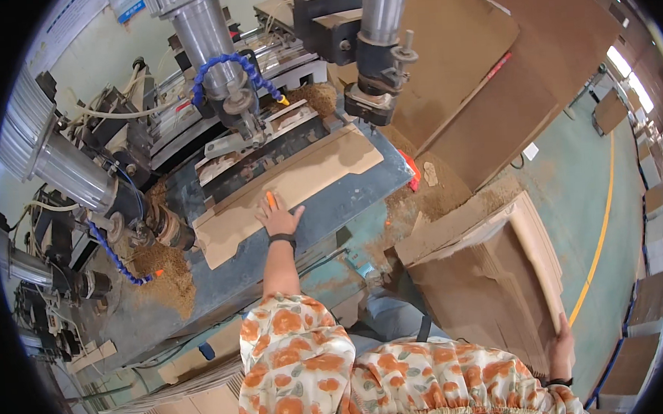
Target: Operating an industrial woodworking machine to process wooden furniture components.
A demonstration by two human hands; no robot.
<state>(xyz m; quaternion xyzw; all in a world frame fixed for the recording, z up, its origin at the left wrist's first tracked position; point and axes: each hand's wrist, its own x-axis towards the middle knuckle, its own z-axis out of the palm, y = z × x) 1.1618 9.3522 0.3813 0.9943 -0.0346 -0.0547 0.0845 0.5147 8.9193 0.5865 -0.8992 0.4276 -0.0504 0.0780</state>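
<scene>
My left hand (280, 219) lies flat with fingers spread on a pale brown wood panel (300, 182) with notched edges; an orange cover sits on one finger. The panel rests on a grey machine table (332, 220), its back edge along a dark metal clamp bar (269, 161). Low at the right, my right hand (560, 349) closes on the edge of a pale panel (538, 260) at the side of a stack of brown panels (482, 285). Part of that hand's grip is hidden.
Metal spindles (207, 45) with blue segmented hoses (226, 59) surround the panel; another spindle (373, 70) hangs at its right end. Sawdust (166, 275) lies on the table. Large brown boards (490, 86) lean behind. More stacked panels (185, 413) stand at the lower left.
</scene>
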